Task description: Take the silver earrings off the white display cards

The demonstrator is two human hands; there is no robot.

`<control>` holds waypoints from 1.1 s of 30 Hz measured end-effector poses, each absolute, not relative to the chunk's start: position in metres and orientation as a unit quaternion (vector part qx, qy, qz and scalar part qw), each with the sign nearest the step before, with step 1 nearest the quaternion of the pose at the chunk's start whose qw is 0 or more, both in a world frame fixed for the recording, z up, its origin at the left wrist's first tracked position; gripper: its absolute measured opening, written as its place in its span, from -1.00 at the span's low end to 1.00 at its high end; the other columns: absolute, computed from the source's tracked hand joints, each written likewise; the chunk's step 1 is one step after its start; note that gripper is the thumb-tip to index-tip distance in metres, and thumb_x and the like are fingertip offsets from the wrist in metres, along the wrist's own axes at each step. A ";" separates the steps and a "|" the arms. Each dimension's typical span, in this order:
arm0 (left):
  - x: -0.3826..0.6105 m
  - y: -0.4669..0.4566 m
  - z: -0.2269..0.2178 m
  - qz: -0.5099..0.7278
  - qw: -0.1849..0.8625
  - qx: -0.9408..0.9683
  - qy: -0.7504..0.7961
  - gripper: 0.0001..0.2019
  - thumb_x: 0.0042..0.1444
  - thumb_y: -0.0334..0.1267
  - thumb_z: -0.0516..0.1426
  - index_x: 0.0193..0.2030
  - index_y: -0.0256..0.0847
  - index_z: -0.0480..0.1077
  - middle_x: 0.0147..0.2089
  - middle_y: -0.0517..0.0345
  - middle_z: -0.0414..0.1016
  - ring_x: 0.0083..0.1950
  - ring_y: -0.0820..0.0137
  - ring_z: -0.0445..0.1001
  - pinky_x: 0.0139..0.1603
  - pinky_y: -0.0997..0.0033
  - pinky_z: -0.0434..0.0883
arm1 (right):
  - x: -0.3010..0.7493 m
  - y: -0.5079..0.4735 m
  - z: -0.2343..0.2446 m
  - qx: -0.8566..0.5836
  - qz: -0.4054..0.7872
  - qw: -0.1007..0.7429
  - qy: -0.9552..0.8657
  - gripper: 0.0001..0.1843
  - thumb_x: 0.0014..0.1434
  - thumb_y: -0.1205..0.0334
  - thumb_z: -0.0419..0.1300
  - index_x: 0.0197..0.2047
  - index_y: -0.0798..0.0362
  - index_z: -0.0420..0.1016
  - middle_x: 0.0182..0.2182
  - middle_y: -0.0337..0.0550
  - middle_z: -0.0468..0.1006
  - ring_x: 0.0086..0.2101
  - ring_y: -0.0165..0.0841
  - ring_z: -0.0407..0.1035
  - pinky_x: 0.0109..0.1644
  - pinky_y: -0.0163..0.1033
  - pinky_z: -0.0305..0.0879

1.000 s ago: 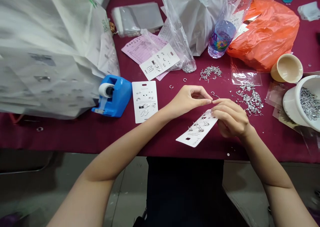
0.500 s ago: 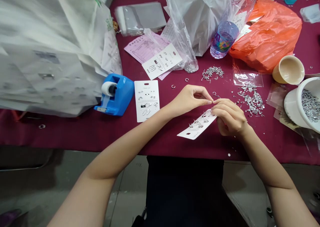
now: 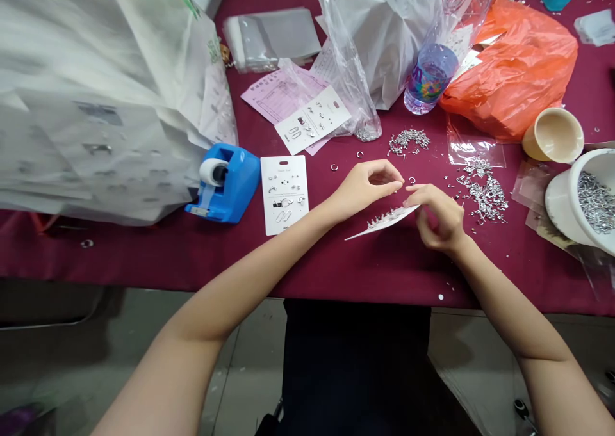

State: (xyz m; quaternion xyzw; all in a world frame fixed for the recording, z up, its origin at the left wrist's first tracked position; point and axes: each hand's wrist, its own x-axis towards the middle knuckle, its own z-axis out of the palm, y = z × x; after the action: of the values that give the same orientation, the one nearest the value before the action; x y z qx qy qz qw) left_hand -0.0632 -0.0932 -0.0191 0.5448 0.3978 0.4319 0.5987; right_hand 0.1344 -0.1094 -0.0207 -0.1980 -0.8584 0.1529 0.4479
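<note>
My right hand grips one end of a white earring card, tilted nearly edge-on above the table. Small silver earrings stick up from its upper face. Just left of it, my left hand is closed in a pinch, thumb against index finger; whatever sits between the tips is too small to make out. Beyond the fingers lies a silver hoop. Two piles of silver earring parts, one farther back and one to the right, rest on the cloth.
A second earring card lies flat beside a blue tape dispenser. To the right stand a white tub of metal pieces and a beige cup. Behind are a water bottle, an orange bag and white plastic bags.
The card in my right hand has tipped from showing its face to nearly edge-on. My left hand's fingertips have drawn slightly away from my right hand's.
</note>
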 end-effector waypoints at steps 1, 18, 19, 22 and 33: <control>-0.063 -0.094 -0.017 0.439 0.597 0.544 0.395 -0.79 0.05 -0.19 0.34 -0.31 -0.29 0.50 -0.29 0.16 0.56 -0.26 0.49 0.49 -0.06 0.35 0.45 | 0.136 -0.109 -0.021 -0.224 0.201 0.462 -0.834 -0.77 0.26 0.47 0.06 -0.12 0.02 0.45 -0.36 -0.12 0.55 -0.29 -0.24 0.54 -0.04 0.01 0.56; -0.054 -0.125 0.012 0.467 0.642 0.534 0.290 -0.66 0.13 -0.01 0.35 -0.25 -0.27 0.47 -0.30 0.15 0.60 -0.29 0.47 0.61 -0.22 0.44 0.57 | 0.125 -0.110 0.005 -0.199 0.723 0.425 -0.507 -0.59 0.11 -0.18 0.39 -0.36 -0.05 0.43 -0.52 -0.27 0.41 -0.56 -0.39 0.31 -0.40 -0.17 0.52; -0.054 -0.125 0.011 0.469 0.638 0.536 0.293 -0.67 0.13 -0.02 0.35 -0.25 -0.27 0.48 -0.29 0.14 0.59 -0.28 0.47 0.61 -0.21 0.45 0.57 | 0.125 -0.111 0.006 -0.201 0.723 0.423 -0.508 -0.60 0.11 -0.19 0.40 -0.36 -0.05 0.44 -0.53 -0.27 0.43 -0.56 -0.38 0.32 -0.42 -0.18 0.52; -0.054 -0.124 0.009 0.468 0.626 0.545 0.304 -0.67 0.12 -0.01 0.35 -0.26 -0.26 0.49 -0.25 0.13 0.58 -0.23 0.45 0.61 -0.21 0.44 0.56 | 0.124 -0.110 0.008 -0.198 0.725 0.418 -0.511 -0.61 0.12 -0.21 0.37 -0.38 -0.07 0.47 -0.53 -0.23 0.46 -0.53 -0.33 0.39 -0.43 -0.15 0.52; -0.056 -0.122 0.011 0.440 0.586 0.612 0.297 -0.90 0.22 -0.32 0.22 -0.26 -0.26 0.39 -0.27 0.15 0.52 -0.29 0.51 0.51 -0.17 0.44 0.48 | 0.127 -0.113 0.000 -0.225 0.698 0.440 -0.519 -0.64 0.10 -0.05 0.46 -0.29 -0.05 0.42 -0.46 -0.31 0.49 -0.54 -0.44 0.37 -0.41 -0.25 0.51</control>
State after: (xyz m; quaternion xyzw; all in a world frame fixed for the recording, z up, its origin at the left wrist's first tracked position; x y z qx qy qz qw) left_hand -0.0558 -0.1220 0.0106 0.6118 0.2970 0.4403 0.5862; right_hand 0.1265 -0.1126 -0.0004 -0.2247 -0.5188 0.6979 0.4396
